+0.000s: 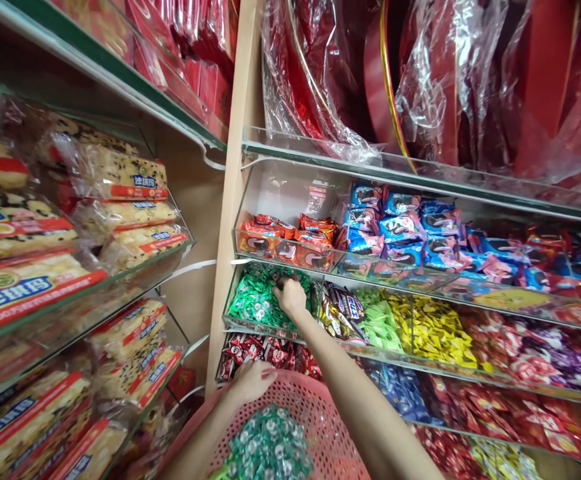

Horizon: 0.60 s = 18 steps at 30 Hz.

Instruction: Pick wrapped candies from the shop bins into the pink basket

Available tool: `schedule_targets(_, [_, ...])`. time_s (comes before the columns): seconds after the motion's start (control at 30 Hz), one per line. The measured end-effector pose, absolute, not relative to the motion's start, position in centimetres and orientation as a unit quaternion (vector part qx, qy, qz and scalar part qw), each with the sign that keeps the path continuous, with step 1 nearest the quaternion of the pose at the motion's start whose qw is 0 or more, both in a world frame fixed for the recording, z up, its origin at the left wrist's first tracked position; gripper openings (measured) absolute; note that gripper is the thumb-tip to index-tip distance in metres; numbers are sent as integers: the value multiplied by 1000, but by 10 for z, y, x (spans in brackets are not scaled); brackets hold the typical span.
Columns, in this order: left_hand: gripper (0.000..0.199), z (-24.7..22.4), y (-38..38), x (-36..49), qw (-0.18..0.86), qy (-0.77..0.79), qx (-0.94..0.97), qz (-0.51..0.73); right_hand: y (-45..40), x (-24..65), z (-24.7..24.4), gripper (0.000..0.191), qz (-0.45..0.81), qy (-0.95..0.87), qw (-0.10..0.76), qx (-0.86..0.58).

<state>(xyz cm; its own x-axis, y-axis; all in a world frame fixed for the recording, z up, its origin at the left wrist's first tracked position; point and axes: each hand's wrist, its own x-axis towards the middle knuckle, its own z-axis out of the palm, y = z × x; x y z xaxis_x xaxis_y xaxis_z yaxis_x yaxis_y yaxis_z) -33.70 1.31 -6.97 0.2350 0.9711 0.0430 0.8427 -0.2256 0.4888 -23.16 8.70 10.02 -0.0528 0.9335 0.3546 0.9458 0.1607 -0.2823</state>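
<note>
My right hand reaches into a clear shelf bin of green-wrapped candies, its fingers curled down at the candy surface. What sits inside those fingers is hidden. My left hand is closed over the far rim of a pink plastic basket with a perforated wall. Inside the basket lies a heap of green-wrapped candies that look like those in the bin. Just behind the left hand is a bin of dark red wrapped candies.
Right of the green bin are brown-wrapped bars, light green packets and yellow candies. Blue packets fill the shelf above. Packaged snack bars stack on left shelves. A wooden post divides the two sides.
</note>
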Motion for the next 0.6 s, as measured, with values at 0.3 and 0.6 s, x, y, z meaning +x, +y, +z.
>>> schedule_targets(0.3, [33, -63, 11, -337, 186, 595, 764, 165, 63, -227, 103, 23, 55, -713, 382, -585])
schedule_targets(0.6, [37, -63, 11, -337, 200, 567, 780, 171, -50, -180, 38, 18, 269, -717, 530, -365])
